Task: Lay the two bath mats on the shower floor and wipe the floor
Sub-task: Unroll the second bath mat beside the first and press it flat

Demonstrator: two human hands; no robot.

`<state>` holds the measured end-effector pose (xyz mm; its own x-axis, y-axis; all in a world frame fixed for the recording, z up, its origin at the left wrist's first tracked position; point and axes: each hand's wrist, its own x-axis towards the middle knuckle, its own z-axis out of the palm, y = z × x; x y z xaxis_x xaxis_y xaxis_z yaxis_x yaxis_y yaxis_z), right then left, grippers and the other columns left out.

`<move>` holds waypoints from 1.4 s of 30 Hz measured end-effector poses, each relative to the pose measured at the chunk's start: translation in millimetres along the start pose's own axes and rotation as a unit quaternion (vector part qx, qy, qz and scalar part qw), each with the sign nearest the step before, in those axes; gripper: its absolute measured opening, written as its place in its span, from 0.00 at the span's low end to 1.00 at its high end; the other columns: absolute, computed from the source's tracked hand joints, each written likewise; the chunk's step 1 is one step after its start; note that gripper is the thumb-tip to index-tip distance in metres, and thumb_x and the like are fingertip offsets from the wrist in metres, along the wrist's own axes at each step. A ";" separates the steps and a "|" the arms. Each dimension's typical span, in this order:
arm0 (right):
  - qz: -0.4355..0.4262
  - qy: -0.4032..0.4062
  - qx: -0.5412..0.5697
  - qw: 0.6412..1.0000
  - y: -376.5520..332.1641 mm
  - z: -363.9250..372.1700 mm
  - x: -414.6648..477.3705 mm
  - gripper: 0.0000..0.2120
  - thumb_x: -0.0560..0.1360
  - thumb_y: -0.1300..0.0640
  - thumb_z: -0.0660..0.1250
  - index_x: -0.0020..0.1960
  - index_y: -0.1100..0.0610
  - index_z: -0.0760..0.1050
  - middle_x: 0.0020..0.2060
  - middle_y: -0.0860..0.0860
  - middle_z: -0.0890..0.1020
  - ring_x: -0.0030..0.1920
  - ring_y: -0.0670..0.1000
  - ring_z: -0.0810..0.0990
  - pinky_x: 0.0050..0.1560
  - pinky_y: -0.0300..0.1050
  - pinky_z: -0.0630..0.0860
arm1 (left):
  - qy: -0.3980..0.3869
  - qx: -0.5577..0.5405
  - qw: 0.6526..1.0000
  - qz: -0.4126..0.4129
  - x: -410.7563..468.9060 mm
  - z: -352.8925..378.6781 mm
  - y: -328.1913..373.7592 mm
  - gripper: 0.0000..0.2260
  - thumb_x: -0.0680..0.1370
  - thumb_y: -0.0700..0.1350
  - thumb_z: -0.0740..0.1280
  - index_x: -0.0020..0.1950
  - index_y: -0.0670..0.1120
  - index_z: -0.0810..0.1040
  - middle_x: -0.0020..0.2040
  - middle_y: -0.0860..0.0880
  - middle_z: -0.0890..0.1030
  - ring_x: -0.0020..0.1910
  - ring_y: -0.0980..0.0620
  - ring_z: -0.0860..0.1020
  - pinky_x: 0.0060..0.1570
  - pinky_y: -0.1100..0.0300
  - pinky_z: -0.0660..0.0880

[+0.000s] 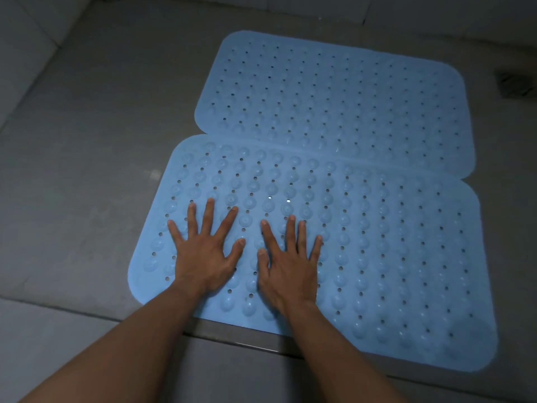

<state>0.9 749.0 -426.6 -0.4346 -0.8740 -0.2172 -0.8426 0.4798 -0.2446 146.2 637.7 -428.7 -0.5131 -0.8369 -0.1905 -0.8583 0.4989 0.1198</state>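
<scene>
Two light blue rubber bath mats with holes and round bumps lie flat on the grey shower floor [96,146]. The far mat [334,94] sits behind the near mat [392,251], and their long edges meet and slightly overlap. My left hand [203,257] presses flat on the near mat's left part, fingers spread and straight. Just to its right, my right hand [287,263] presses flat on the same mat with spread fingers. Neither hand holds anything.
A low step edge [247,341] runs under the near mat's front edge. Pale tiled walls [26,53] rise at the left and along the back. A dark floor drain [514,84] sits at the far right.
</scene>
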 end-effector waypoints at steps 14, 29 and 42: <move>-0.005 -0.014 0.062 0.998 146.9 -69.1 -24.1 0.30 0.83 0.52 0.53 0.82 0.51 0.46 0.81 0.56 0.43 0.80 0.55 0.40 0.78 0.57 0.38 | -0.064 0.011 0.996 0.063 -10.3 4.7 120.5 0.31 0.78 0.71 0.38 0.77 0.62 0.30 0.78 0.45 0.30 0.76 0.40 0.28 0.68 0.28 0.32; 0.119 0.041 -0.022 0.992 252.2 -52.0 -47.2 0.32 0.82 0.39 0.43 0.82 0.50 0.41 0.81 0.52 0.44 0.80 0.53 0.41 0.77 0.63 0.41 | -0.033 0.017 0.992 0.121 -4.5 35.5 261.0 0.32 0.78 0.73 0.42 0.79 0.65 0.38 0.81 0.49 0.37 0.77 0.38 0.33 0.68 0.26 0.36; 0.122 0.041 -0.019 0.991 251.2 -53.8 -45.5 0.32 0.82 0.40 0.47 0.82 0.51 0.45 0.81 0.55 0.47 0.80 0.56 0.44 0.77 0.65 0.47 | -0.038 0.025 0.992 0.115 -2.9 31.3 262.8 0.30 0.78 0.72 0.42 0.79 0.66 0.41 0.82 0.48 0.39 0.78 0.38 0.36 0.69 0.25 0.42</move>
<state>-208.0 905.1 -427.4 -0.6502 -0.7361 -0.1881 -0.7197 0.6761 -0.1579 -78.0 778.3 -427.1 -0.6926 -0.6814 -0.2365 -0.7168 0.6870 0.1196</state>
